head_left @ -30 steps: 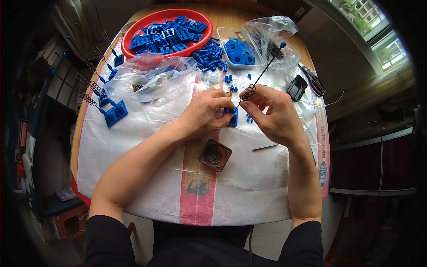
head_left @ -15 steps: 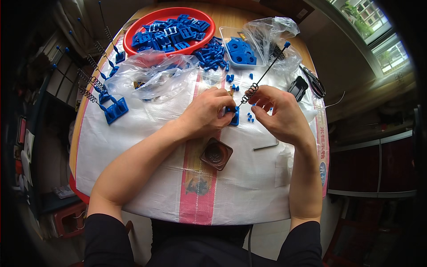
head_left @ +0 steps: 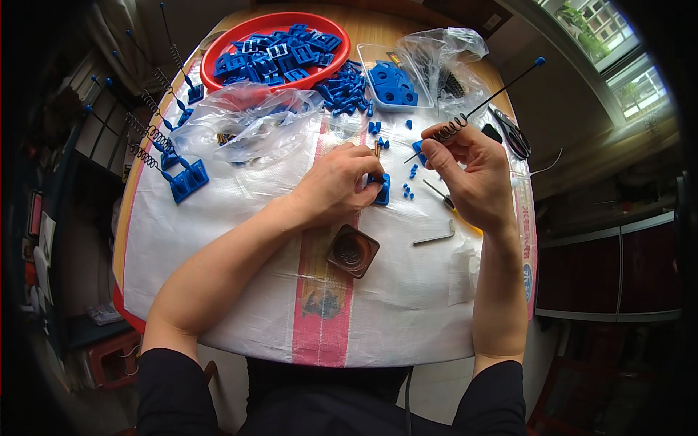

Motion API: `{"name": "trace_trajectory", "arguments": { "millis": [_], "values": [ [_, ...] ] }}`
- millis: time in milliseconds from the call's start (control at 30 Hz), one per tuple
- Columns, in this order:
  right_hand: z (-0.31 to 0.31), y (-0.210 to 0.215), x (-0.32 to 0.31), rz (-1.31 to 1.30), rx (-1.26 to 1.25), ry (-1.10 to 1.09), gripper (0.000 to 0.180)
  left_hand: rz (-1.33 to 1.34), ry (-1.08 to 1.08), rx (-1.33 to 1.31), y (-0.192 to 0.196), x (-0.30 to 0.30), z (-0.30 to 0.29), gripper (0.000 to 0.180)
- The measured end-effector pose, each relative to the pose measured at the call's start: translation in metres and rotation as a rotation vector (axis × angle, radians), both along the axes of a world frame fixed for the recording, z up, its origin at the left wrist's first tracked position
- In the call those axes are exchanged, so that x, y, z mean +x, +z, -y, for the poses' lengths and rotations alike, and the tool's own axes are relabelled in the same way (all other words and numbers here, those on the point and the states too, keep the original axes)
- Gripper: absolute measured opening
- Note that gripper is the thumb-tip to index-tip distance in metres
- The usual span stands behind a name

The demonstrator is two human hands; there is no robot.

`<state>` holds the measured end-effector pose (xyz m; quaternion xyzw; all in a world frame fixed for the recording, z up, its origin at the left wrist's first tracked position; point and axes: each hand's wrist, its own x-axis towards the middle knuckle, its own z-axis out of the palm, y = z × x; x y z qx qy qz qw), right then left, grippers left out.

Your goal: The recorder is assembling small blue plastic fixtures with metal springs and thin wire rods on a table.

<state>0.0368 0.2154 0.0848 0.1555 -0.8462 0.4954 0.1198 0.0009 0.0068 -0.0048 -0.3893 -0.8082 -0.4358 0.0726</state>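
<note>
My left hand point(head_left: 338, 182) is closed on a small blue plastic base point(head_left: 383, 190) that lies on the white woven sheet, its fingers hiding much of it. In my right hand point(head_left: 471, 171), a thin black spring rod point(head_left: 451, 128) is pinched between thumb and fingers. The rod is coiled near the grip, tilts up to the right and carries a blue tip. Its bare lower end points down-left, apart from the base. Small blue pieces point(head_left: 407, 192) and a screwdriver point(head_left: 436, 192) lie between the hands. Nearer me is a brown square dish point(head_left: 353, 251).
A red basin point(head_left: 212, 80) of blue parts stands at the back, beside blue connectors point(head_left: 342, 91) and a clear tub point(head_left: 363, 58). Plastic bags point(head_left: 247, 127) lie around. Assembled spring pieces point(head_left: 190, 182) stand left. Scissors point(head_left: 520, 145) and a hex key point(head_left: 435, 238) lie right.
My right hand has moved right with the spring rod, drawing its lower end away from the blue base. The screwdriver has come into sight. My left hand stays put.
</note>
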Motion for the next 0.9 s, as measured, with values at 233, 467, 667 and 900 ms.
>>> {"name": "trace_trajectory", "arguments": {
  "millis": [233,467,667,900],
  "values": [
    [-0.015,0.016,0.004,-0.044,0.034,-0.048,0.016,0.169,0.06,-0.045,0.055,0.005,0.012,0.023],
    [-0.016,0.023,0.006,-0.082,0.022,-0.048,0.016,0.024,0.15,-0.22,0.049,-0.028,0.005,0.024],
    [-0.018,0.031,0.011,-0.152,0.051,-0.056,0.016,0.062,0.146,-0.222,0.026,-0.05,-0.023,0.023],
    [-0.02,0.034,0.011,-0.177,0.086,-0.052,0.015,-0.042,0.148,-0.265,0.016,-0.06,-0.039,0.017]
  ]
}}
